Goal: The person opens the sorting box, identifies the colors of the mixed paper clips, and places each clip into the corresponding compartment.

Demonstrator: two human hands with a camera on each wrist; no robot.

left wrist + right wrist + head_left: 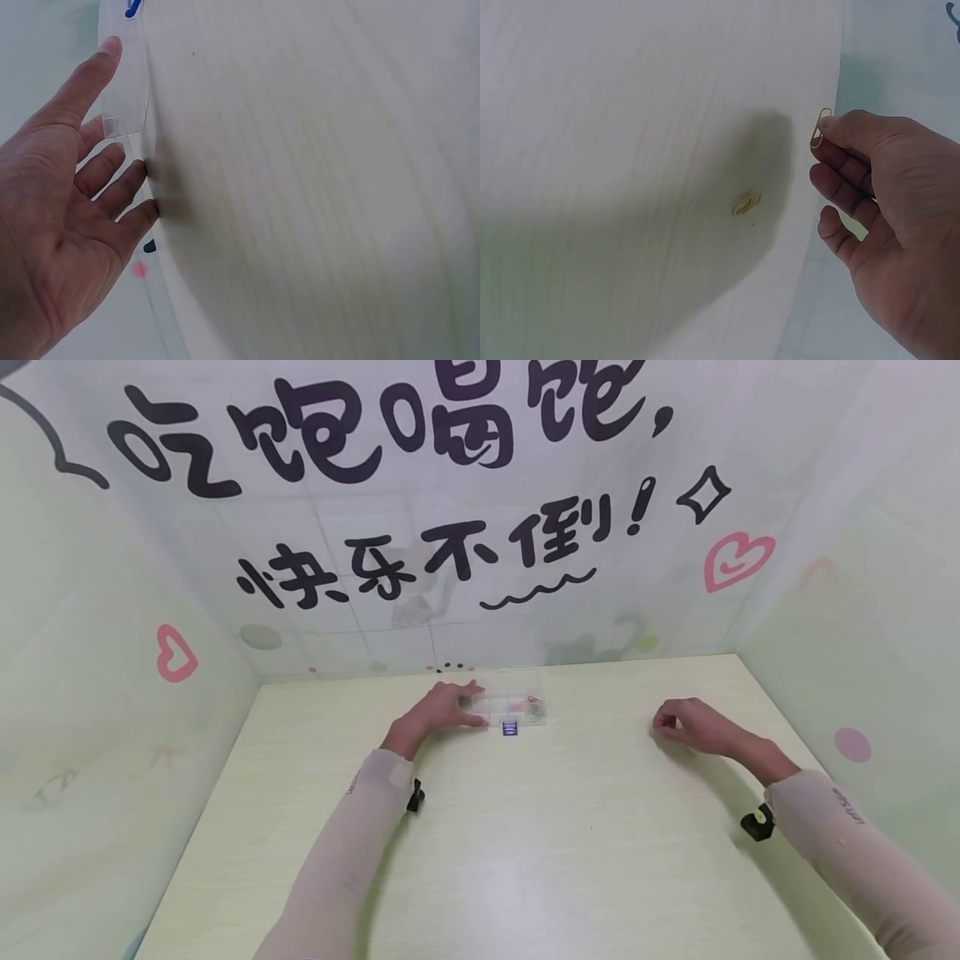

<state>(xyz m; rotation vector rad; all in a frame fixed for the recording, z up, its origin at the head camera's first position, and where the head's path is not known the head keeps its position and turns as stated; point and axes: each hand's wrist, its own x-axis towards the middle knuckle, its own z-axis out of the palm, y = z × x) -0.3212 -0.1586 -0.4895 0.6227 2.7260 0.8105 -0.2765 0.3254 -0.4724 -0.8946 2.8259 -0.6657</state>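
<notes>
**A:** So what's the setup here? All I see is a pale table point(525, 843) boxed in by walls.

**B:** Yeah, light yellow-green wood grain top, with three panels around it. The back wall point(450, 527) has big black Chinese lettering, a squiggle, a pink heart and a little diamond star. The side walls are pale green with a heart on one and a pink dot on the other (all pretty washed out).

**A:** And the hands?

**B:** The left hand point(442, 708) lies far back on the table, fingers straight and spread, touching a clear box point(517, 703) with compartments. There's pink and coloured bits inside, too small to name. A small dark blue thing point(510, 727) sits just in front of the box.

**A:** Right one?

**B:** The right hand point(885, 217) is well apart from the box, off to the right side. Its thumb and fingers are curled together, pinching a gold clip point(818, 127). A second clip point(746, 202) lies on the table near it, in the hand's shadow.
</notes>
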